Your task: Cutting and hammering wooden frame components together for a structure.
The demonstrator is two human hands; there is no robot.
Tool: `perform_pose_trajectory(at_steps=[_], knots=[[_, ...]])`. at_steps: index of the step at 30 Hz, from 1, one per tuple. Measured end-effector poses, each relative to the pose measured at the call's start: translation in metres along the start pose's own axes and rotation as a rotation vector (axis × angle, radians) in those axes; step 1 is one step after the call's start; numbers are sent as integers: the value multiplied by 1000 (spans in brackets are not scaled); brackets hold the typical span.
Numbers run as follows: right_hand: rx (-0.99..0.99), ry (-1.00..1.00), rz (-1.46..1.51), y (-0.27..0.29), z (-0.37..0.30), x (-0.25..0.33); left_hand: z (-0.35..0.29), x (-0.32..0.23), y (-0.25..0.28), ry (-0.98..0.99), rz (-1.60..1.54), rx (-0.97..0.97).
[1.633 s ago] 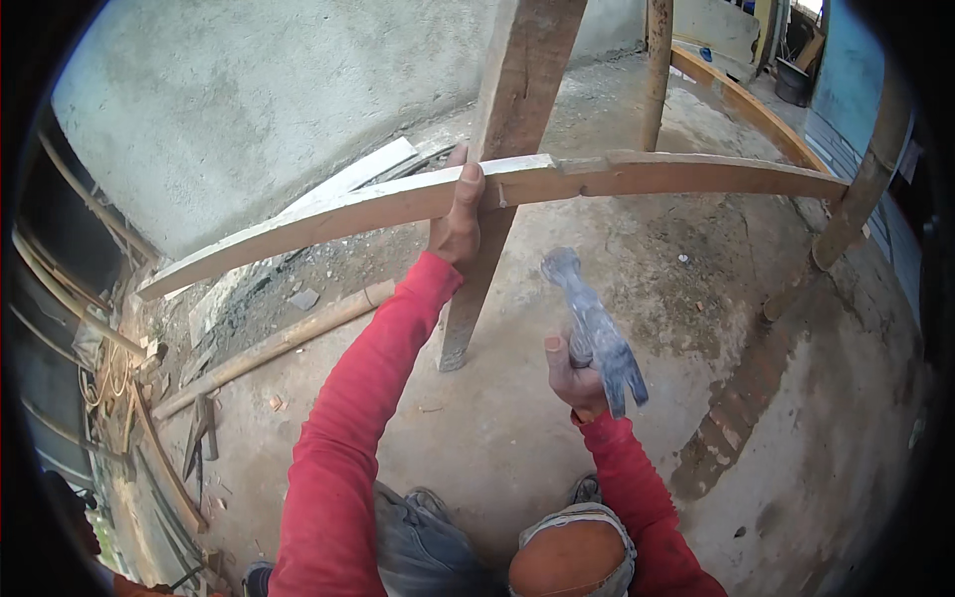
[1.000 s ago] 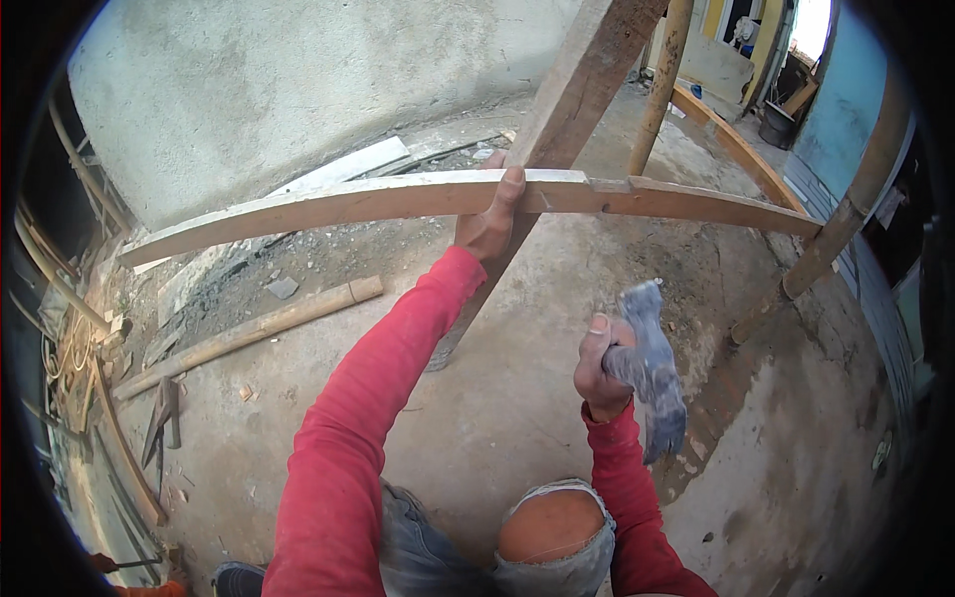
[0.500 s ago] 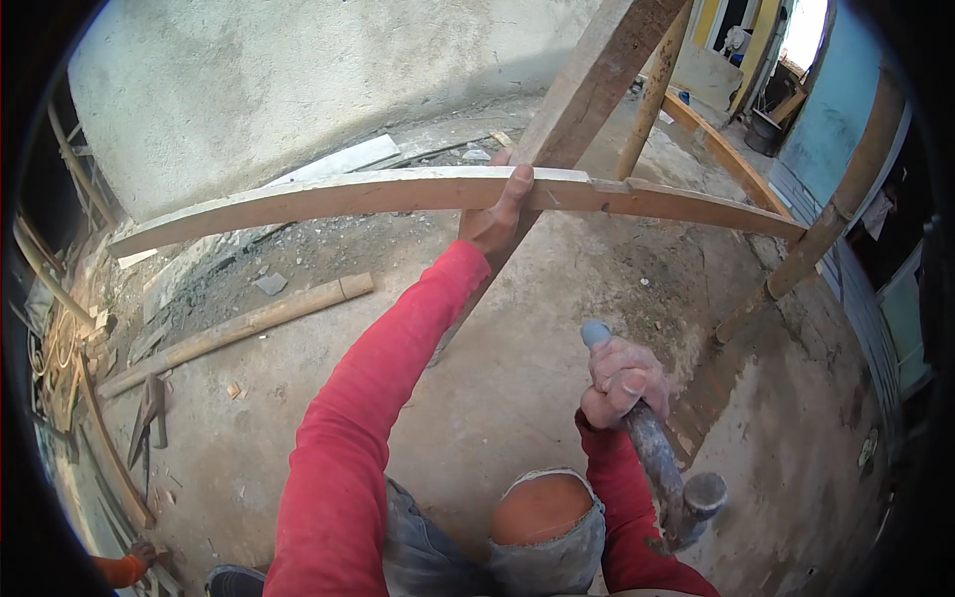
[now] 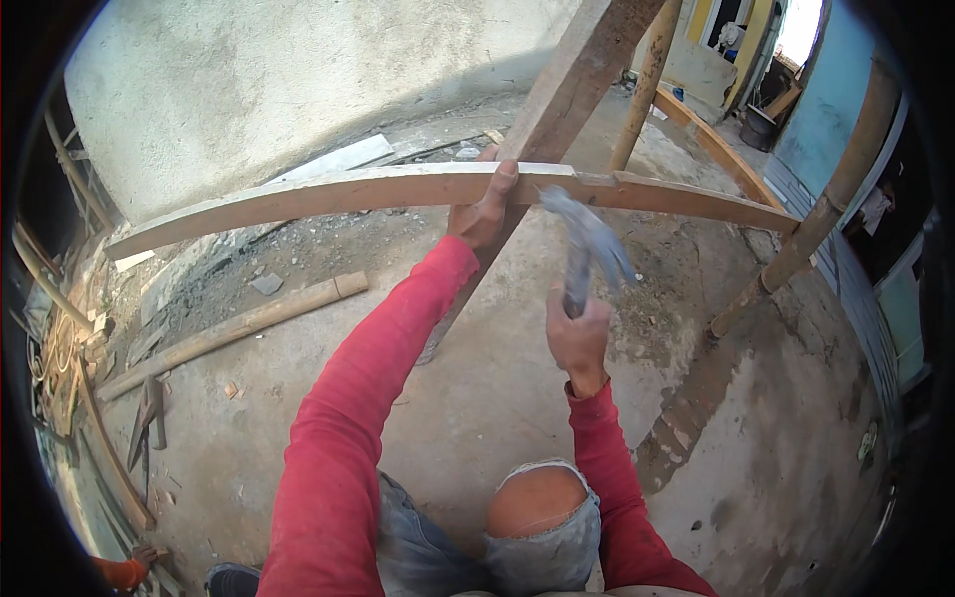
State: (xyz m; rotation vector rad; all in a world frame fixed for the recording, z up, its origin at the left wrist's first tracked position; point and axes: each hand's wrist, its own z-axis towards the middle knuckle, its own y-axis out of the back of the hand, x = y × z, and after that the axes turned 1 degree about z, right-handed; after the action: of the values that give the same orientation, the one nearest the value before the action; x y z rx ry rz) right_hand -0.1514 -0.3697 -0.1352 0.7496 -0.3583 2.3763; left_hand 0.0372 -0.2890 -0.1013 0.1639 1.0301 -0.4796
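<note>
Concrete floor [image 4: 487, 398] | bucket [image 4: 758, 130] — contents unclear | left hand [image 4: 479, 214] clasps board [image 4: 298, 201] | right hand [image 4: 579, 336] grips hammer [image 4: 587, 242]

The hammer [image 4: 585, 234] has swung up near the plank [image 4: 398, 192].

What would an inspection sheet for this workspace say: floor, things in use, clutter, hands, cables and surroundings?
Surface: stained concrete floor, with a darker strip at right.
Things in use: a long board crosses a slanting wooden post; the blurred hammer overlaps the board in view, contact unclear.
Clutter: a bamboo pole lies at left; rubble near the wall.
Hands: left hand grips the board by the post; right hand grips the hammer.
Cables: none certain; pale loops at far left are too small to tell.
Surroundings: rough pale wall; another person's orange sleeve at lower left.
</note>
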Motion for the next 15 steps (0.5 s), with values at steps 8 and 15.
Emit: perform_pose_trajectory(at_steps=[8,15], knots=[[-113,-31,104,16,-2,44,0,1,4,-17,72,-38],[14,-31,-422,-1,-19,-39,-4,7,10,-75,42,-6]])
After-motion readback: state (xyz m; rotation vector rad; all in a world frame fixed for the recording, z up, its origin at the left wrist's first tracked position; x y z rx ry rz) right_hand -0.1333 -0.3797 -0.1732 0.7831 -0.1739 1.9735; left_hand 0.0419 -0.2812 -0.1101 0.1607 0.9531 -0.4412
